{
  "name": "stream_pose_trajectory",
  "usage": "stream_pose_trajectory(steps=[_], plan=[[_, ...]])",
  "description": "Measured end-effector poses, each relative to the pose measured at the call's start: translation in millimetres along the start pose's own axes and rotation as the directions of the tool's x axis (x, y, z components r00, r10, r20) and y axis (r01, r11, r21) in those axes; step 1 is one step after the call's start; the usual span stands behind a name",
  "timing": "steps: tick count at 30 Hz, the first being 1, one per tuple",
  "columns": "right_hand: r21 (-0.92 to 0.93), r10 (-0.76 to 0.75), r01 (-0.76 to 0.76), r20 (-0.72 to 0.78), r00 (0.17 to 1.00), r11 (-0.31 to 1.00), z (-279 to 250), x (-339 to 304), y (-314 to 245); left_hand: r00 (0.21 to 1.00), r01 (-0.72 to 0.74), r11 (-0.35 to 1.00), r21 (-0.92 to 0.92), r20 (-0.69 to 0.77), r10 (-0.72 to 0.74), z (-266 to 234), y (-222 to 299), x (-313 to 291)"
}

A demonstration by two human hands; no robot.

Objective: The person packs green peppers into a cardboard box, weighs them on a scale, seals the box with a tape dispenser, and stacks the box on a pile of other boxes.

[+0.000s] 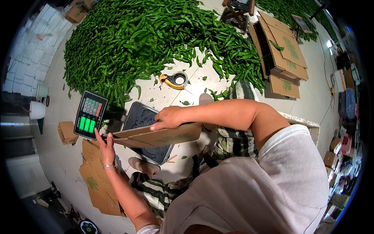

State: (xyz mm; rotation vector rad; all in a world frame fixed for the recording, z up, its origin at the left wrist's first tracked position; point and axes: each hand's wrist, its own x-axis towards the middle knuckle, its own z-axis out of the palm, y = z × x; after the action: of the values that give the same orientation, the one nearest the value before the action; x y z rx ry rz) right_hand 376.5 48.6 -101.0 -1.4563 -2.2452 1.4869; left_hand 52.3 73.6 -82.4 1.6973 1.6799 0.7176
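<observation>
Between my hands I hold a flattened cardboard box (pixel 167 137) with a green print, tilted above a scale. My right hand (pixel 168 117) grips its upper edge, with the thumb on the near face and the fingers over the far side. At its left end my left hand (pixel 106 147) has hold of the cardboard, finger and thumb pointing up along the edge. Partly hidden beneath the cardboard lies the scale's dark platform (pixel 139 115). Its display unit (pixel 89 115), with lit green figures and a keypad, stands just beyond my left fingertips.
A large heap of green chili peppers (pixel 144 43) spreads over the tiled floor ahead. A tape dispenser (pixel 175 81) lies before it. Flattened boxes are stacked at the right (pixel 286 50), and more cardboard (pixel 99 183) lies by my left arm. A stool (pixel 238 9) stands at the back.
</observation>
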Motion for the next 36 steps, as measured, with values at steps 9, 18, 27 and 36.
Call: stream_pose_trajectory(steps=[9, 18, 27, 36], plan=[[-0.391, 0.012, 0.128, 0.335, 0.942, 0.912, -21, -27, -16, 0.982, 0.185, 0.93, -0.317, 0.037, -0.183, -10, -8, -6], [-0.502, -0.141, 0.204, 0.16, 0.977, 0.841, -34, -43, -41, 0.975, 0.202, 0.895, -0.398, -0.007, -0.223, -33, -30, -12], [-0.574, -0.176, 0.161, 0.029, 0.984, 0.803, -30, -37, -46, 0.956, 0.263, 0.923, -0.28, -0.054, -0.289, -19, -18, -11], [-0.591, -0.131, 0.065, -0.07, 0.989, 0.804, -21, -21, -48, 0.96, 0.255, 0.882, -0.396, -0.009, -0.281, -35, -42, -12]])
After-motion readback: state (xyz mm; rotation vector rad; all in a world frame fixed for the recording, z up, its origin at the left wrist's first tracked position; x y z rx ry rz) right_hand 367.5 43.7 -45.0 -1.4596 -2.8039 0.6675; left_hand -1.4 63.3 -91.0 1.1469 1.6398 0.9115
